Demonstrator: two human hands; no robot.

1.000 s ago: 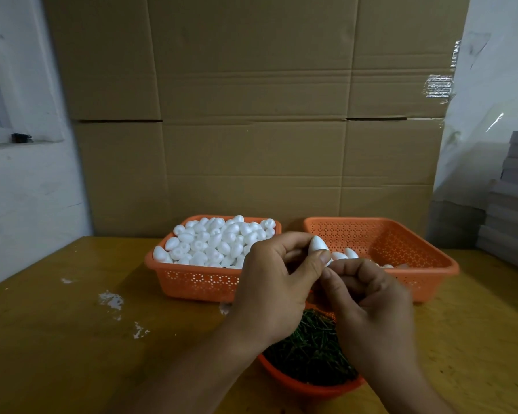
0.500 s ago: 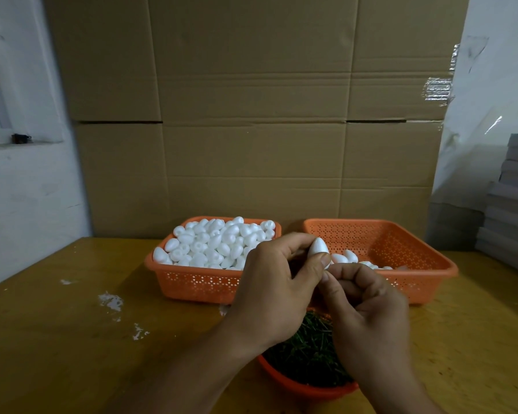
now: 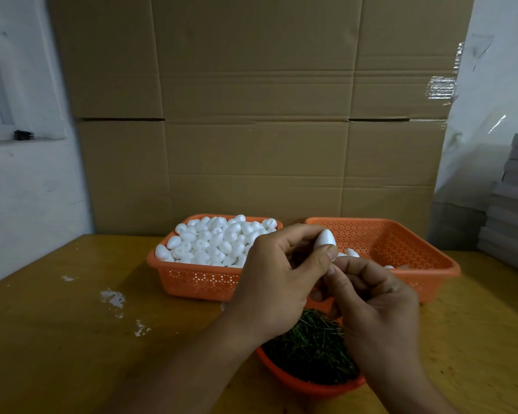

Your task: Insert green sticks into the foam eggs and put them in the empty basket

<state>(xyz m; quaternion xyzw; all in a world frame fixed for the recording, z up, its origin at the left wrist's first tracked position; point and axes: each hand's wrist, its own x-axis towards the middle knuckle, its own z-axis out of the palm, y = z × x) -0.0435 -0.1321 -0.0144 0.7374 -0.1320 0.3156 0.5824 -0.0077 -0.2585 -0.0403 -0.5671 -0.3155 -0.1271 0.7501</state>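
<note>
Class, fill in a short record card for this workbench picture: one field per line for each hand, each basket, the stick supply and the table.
left hand: pinches a foam egg, pointed end up
right hand: fingers curled just below the egg; any stick is hidden
left basket: heaped with white foam eggs
right basket: a few eggs at its near edge
stick bowl: orange, holds green sticks
table: wooden, white flecks

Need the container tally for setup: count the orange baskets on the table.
3. The full basket of foam eggs is back left, the nearly empty basket back right, and the round basket of green sticks nearest, partly hidden under the hands.
</note>
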